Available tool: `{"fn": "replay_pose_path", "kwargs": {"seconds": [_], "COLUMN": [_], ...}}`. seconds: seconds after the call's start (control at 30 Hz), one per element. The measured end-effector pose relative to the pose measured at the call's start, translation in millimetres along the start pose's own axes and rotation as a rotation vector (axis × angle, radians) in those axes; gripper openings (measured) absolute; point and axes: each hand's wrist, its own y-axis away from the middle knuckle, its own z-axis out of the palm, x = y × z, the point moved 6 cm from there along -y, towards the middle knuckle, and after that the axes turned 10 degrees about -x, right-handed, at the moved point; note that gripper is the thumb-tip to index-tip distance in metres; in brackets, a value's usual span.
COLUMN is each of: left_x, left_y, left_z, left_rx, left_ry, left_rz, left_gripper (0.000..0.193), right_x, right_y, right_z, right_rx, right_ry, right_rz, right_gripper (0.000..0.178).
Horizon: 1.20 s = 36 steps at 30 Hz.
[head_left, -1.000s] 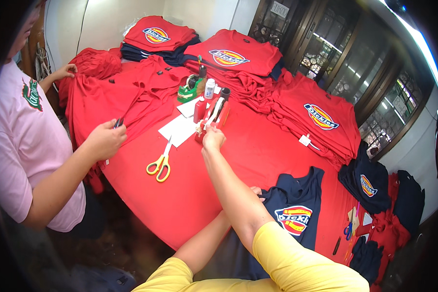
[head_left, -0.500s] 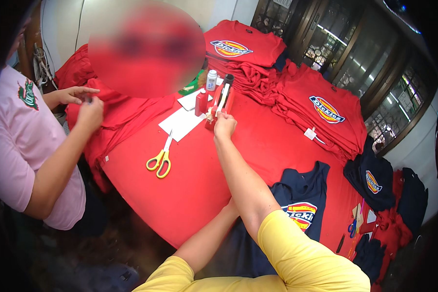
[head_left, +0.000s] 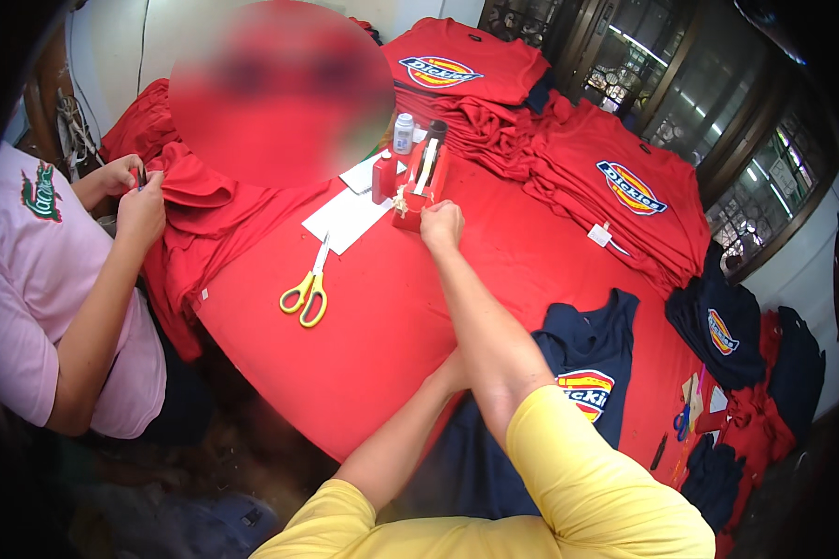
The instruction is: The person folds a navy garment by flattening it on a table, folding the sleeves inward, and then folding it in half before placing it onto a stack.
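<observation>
My right hand (head_left: 442, 225) is at the front end of a red tape dispenser (head_left: 441, 179), its fingers closed. Whatever lies between the fingertips is too small to make out. A pale strip of tape (head_left: 423, 177) runs from the roll toward the dispenser's front. My left forearm (head_left: 396, 430) passes beneath my right arm, which hides the left hand. Nearest to that hand is a navy sleeveless shirt (head_left: 613, 337) with a colourful printed badge. Yellow-handled scissors (head_left: 305, 296) lie on the red-covered table (head_left: 364, 373), blades against white paper (head_left: 340, 224).
A small red bottle (head_left: 384, 177) and a white bottle (head_left: 403, 134) stand beside the dispenser. Red shirt stacks (head_left: 568, 168) line the far side. Navy garments (head_left: 717, 321) and blue scissors (head_left: 682, 421) lie right. A person in pink (head_left: 84, 307) holds something small and dark.
My right hand has shifted slightly right and back from the tape, to the dispenser's front corner. The other person's hands have come together lower and further left.
</observation>
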Motion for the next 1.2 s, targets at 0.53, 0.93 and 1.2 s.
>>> {"fn": "replay_pose_path", "kwargs": {"seconds": [0.53, 0.93, 1.2], "left_x": [-4, -9, 5], "left_y": [-5, -4, -10], "left_z": [-20, -28, -26], "left_rx": [-0.296, -0.256, 0.026], "left_ry": [0.062, -0.111, -0.318], "left_rz": [-0.203, -0.183, 0.069], "left_gripper": [0.027, 0.026, 0.027], "right_x": [131, 161, 145], "right_y": [204, 190, 165], "right_z": [-179, -139, -146], "right_rx": [-0.212, -0.166, -0.409], "right_ry": [-0.822, -0.672, -0.504], "right_rz": [0.132, 0.035, 0.135], "right_gripper": [0.017, 0.022, 0.033]}}
